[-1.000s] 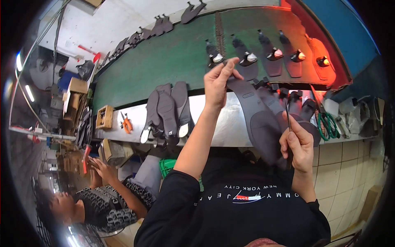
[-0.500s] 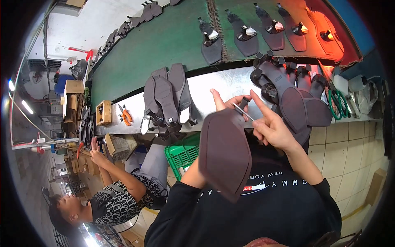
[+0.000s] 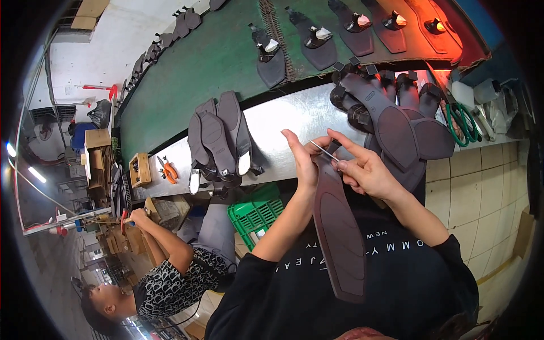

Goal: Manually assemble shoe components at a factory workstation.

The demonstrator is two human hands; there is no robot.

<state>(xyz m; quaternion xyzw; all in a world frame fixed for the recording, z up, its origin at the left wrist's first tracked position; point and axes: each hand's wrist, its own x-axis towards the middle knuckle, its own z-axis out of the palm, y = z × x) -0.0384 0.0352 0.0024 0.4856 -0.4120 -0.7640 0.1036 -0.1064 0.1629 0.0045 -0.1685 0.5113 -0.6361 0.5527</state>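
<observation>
A dark brown shoe sole (image 3: 341,241) with a small heel (image 3: 331,148) hangs toe-down in front of my chest. My left hand (image 3: 304,164) is closed round its heel end, with the thumb sticking up; part of that grip is hidden behind the sole. In the fingers of my right hand (image 3: 365,171) is a thin metal rod (image 3: 321,149), pinched and lying slantwise across the heel end. Whether its tip touches the sole, I cannot tell.
Soles with heels lie stacked (image 3: 214,133) left and piled (image 3: 391,127) right on the metal ledge. Green-handled scissors (image 3: 462,122), orange pliers (image 3: 168,170) and a wooden box (image 3: 139,170) are there too. Behind runs a green conveyor (image 3: 192,79). A green crate (image 3: 255,215) and a co-worker (image 3: 170,272) are at left.
The sole has turned from nearly face-on to a narrower slant, and its toe has swung right. More of my left hand and forearm shows. The co-worker's hands have come down.
</observation>
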